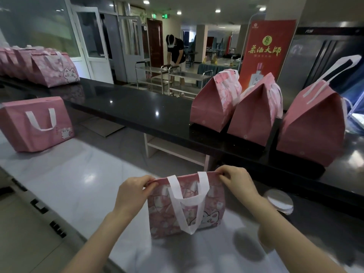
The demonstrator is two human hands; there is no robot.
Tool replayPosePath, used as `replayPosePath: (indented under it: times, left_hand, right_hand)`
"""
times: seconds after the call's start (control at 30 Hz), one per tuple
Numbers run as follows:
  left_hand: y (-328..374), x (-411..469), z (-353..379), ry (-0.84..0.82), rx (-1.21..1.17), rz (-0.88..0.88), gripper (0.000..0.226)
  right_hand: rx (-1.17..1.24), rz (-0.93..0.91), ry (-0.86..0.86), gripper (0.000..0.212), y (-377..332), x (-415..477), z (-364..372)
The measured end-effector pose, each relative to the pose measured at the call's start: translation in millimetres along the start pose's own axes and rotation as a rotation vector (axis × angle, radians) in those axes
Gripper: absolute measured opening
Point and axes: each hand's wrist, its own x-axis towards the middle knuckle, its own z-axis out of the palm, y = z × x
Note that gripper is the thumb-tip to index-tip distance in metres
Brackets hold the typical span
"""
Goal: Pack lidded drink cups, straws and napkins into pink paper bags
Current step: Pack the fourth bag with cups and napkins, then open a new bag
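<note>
A pink paper bag (187, 209) with a cat print and white handles stands upright on the steel counter (78, 184) in front of me. Its top edge is pressed closed. My left hand (134, 192) pinches the top left corner and my right hand (236, 182) pinches the top right corner. What is inside the bag is hidden. No cups, straws or napkins show outside the bags.
Three closed pink bags (254, 109) stand on the black raised ledge (137, 107) at the right. Another pink bag (37, 123) sits at the left, with a row of several more (39, 66) behind it. A round silvery stack of lids (279, 200) lies right of my bag. A person bends over carts (173, 77) beyond the ledge.
</note>
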Motion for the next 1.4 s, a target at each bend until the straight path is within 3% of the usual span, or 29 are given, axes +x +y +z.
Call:
replayPosePath:
  times: [0.13, 0.27, 0.4, 0.5, 0.6, 0.73, 0.9, 1.1, 1.4]
  left_hand:
    - [19.4, -34.2, 7.2, 0.172, -0.053, -0.046, 0.009]
    - [48.2, -66.6, 22.2, 0.264, -0.287, -0.143, 0.017]
    - [64.0, -94.8, 35.2, 0.211, -0.577, -0.168, 0.018]
    - [48.4, -110.3, 45.1, 0.159, -0.493, -0.214, 0.035]
    - [29.8, -119.9, 52.1, 0.049, -0.394, -0.351, 0.068]
    - [16.3, -124.1, 58.1, -0.084, -0.303, -0.413, 0.096]
    - [5.6, -132.5, 67.7, -0.059, -0.226, -0.395, 0.088]
    - [4.9, -141.5, 78.4, -0.083, -0.348, -0.495, 0.093]
    - [-17.3, -131.7, 42.4, 0.102, -0.375, -0.478, 0.093]
  right_hand:
    - [0.214, 0.085, 0.057, 0.051, -5.2, -11.2, 21.0]
    - [0.277, 0.109, 0.066, 0.038, 3.6, -59.8, 48.2]
    - [0.579, 0.237, -0.116, 0.038, 4.5, -115.0, 83.8]
    - [0.708, 0.22, -0.337, 0.06, -1.2, -135.7, 106.1]
    - [0.709, 0.104, -0.407, 0.079, -8.3, -138.9, 120.5]
    - [0.659, 0.039, -0.414, 0.097, -20.9, -133.5, 133.6]
    - [0.607, 0.077, -0.314, 0.107, -26.3, -124.2, 143.1]
    - [0.605, 0.051, -0.299, 0.098, -24.4, -120.0, 146.1]
    - [0.601, -0.03, -0.276, 0.102, -74.1, -115.2, 154.1]
